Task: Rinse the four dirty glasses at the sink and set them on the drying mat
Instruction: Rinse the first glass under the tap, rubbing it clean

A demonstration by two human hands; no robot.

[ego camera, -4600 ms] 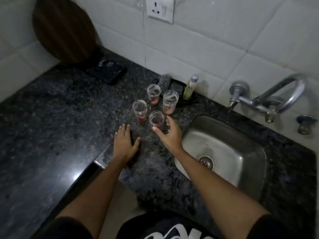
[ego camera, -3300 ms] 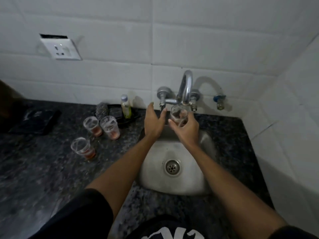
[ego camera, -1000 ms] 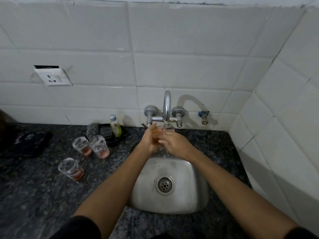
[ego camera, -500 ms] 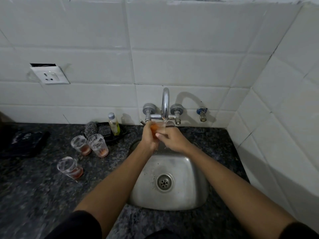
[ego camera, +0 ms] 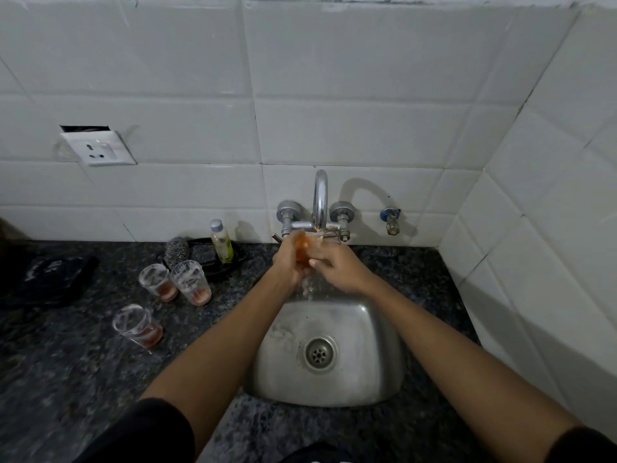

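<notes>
While water runs from the single curved tap (ego camera: 320, 198) into the one steel sink (ego camera: 367, 369), I hold one glass (ego camera: 304, 250) under the spout, just above the back edge of the basin. My left hand (ego camera: 287, 262) wraps it from the left, fingers curled round its side; my right hand (ego camera: 337, 267) closes on it from the right, fingers pressed against the glass. It shows orange-red between my palms, and a thin stream falls from it into the basin toward the drain (ego camera: 319, 354).

Three more glasses stand on the dark speckled tabletop (ego camera: 83, 379) to the left of the sink, each with reddish residue at the bottom: two close together, a left one (ego camera: 157, 283) and a right one (ego camera: 192, 283), touching or nearly so, and a third glass (ego camera: 137, 326) nearer me, apart from the pair. That makes four in all, one in my hands.

Behind the pair lies one dark tray (ego camera: 213, 259) holding one steel scrubber (ego camera: 177, 251) and one small bottle (ego camera: 221, 241) of yellowish liquid. One dark mat (ego camera: 46, 279) lies far left. One white socket (ego camera: 99, 150) sits on the tiled wall.
</notes>
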